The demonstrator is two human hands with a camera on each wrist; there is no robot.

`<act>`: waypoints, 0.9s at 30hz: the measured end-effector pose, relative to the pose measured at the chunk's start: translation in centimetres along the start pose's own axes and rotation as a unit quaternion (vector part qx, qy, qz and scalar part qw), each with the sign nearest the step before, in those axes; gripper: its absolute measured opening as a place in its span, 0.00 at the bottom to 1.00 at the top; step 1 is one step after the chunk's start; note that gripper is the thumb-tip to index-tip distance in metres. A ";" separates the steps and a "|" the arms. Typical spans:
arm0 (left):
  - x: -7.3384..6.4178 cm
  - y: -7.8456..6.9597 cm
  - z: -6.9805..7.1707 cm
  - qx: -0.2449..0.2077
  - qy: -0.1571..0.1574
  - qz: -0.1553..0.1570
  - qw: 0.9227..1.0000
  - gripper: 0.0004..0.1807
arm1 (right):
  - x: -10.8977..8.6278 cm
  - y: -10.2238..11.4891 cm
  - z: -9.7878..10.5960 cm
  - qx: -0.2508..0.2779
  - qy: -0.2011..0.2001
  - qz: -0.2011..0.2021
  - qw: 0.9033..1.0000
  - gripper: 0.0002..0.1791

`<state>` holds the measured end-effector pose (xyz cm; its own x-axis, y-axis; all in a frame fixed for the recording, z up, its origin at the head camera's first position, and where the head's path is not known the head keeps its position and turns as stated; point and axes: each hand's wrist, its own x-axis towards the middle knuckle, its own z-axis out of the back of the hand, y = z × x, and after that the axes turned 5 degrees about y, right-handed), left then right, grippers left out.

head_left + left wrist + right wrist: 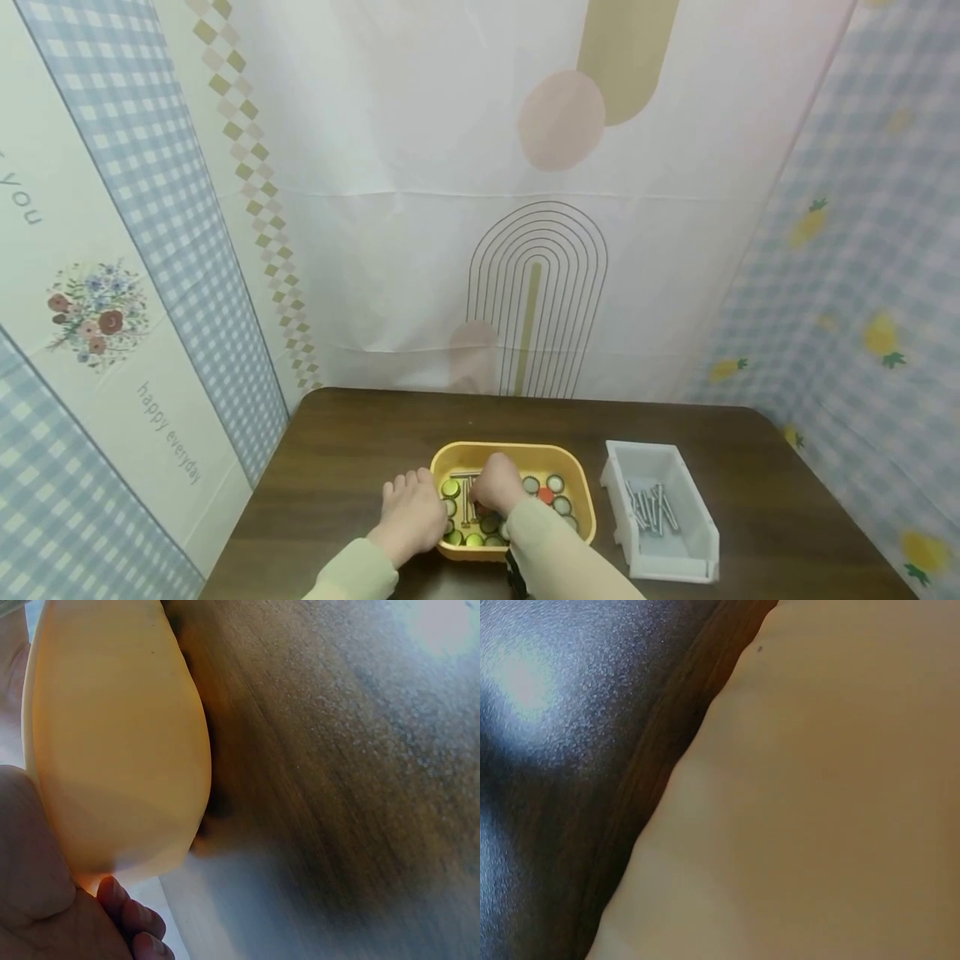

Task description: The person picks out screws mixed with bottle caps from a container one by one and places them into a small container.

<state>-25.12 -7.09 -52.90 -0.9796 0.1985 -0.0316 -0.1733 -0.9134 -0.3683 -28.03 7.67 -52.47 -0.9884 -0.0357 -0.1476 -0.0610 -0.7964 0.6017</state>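
Note:
A yellow plastic basin point(536, 457) sits on the table, holding several bottle caps point(555, 483) and a few long metal screws point(465, 503). At its left end my left hand point(412, 510) grips the rim; the left wrist view shows the thumb side along the edge and curled fingertips point(142, 918) by the outer wall. My right hand point(498, 483) reaches down inside the basin, over the screws and caps. Its fingertips are hidden, so what they hold is not visible. Only the basin's outer wall point(817, 787) and the table fill the right wrist view.
Right of the basin stands a white open bin point(693, 508) with several silver screws point(651, 508) in it. Both containers are on a dark brown wooden table point(360, 433). Patterned cloths point(390, 250) hang behind and on both sides.

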 end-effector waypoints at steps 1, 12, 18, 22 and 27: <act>0.0 0.0 0.0 -0.002 0.001 0.001 1.000 0.16 | 0.0 0.1 0.0 -0.001 -0.001 0.001 1.000 0.14; -0.1 -0.1 0.2 -0.007 0.000 0.002 1.000 0.16 | 0.0 0.1 0.0 0.003 0.002 -0.004 1.000 0.18; -0.1 -0.1 0.2 0.000 -0.006 0.003 1.000 0.13 | -0.2 0.3 0.2 -0.007 0.000 -0.009 1.000 0.14; 0.0 -0.1 0.1 0.002 -0.005 0.003 1.000 0.13 | -0.4 0.3 0.0 0.006 -0.011 0.004 1.000 0.18; -0.1 -0.2 0.1 0.003 0.003 0.006 1.000 0.13 | -0.6 -0.1 -0.1 0.039 -0.011 0.008 0.999 0.23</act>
<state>-25.05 -7.00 -52.70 -0.9810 0.1891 -0.0424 -0.1613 -0.9182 -0.3619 -27.40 7.70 -52.50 -0.9921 -0.0355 -0.1207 -0.0540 -0.7465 0.6632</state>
